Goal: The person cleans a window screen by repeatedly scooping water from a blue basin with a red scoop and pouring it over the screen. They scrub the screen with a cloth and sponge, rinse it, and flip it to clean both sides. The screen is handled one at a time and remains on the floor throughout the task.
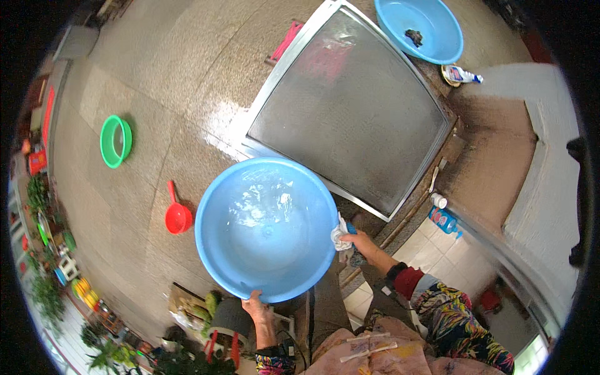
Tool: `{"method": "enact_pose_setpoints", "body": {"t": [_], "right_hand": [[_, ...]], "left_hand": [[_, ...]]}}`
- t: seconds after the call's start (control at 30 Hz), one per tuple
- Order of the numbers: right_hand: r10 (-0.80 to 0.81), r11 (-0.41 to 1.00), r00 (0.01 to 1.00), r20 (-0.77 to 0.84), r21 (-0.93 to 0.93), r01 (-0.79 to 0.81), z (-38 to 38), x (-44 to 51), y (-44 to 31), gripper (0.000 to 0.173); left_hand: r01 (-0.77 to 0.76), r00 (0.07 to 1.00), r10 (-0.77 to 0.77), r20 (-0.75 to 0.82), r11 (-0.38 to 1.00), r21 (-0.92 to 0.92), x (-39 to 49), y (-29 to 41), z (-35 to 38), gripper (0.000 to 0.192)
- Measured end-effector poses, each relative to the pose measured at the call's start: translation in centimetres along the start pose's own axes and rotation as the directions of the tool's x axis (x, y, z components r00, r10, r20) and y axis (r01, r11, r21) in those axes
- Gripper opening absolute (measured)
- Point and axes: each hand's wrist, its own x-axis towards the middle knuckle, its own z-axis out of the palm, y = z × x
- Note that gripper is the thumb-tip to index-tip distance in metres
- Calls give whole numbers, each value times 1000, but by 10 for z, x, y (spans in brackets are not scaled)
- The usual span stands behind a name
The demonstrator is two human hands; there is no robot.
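A large light-blue plastic basin (pixel 267 272) holds clear water that glints with reflections. My left hand (pixel 258 307) grips its near rim. At the basin's right side my right hand (pixel 358 241) holds a crumpled white cloth (pixel 340 236) close against the rim. Something blue shows beside the cloth under my fingers; what it is I cannot tell. Just beyond the basin lies a large framed glass panel (pixel 351 122) with a pale metal edge. Its grey surface looks wet near the top and reflects light.
A red dipper (pixel 178 219) and a green basin (pixel 116 141) sit on the wet floor. Another blue basin (pixel 436 33) holds a dark rag (pixel 414 37). Near the doorway stand a spray bottle (pixel 461 75), a blue bottle (pixel 444 221) and a white container (pixel 438 200). Potted plants (pixel 47 290) line the left.
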Motion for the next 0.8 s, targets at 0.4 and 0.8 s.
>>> {"method": "enact_pose_setpoints", "body": {"t": [0.4, 0.8], "right_hand": [[-243, 851, 921, -306, 389, 354, -70, -47, -29, 37], [-7, 736, 833, -553, 561, 378, -24, -56, -16, 39]], "left_hand": [[-207, 953, 161, 257, 964, 165, -8, 126, 142, 25], [-610, 754, 319, 574, 664, 432, 53, 223, 286, 15]]}}
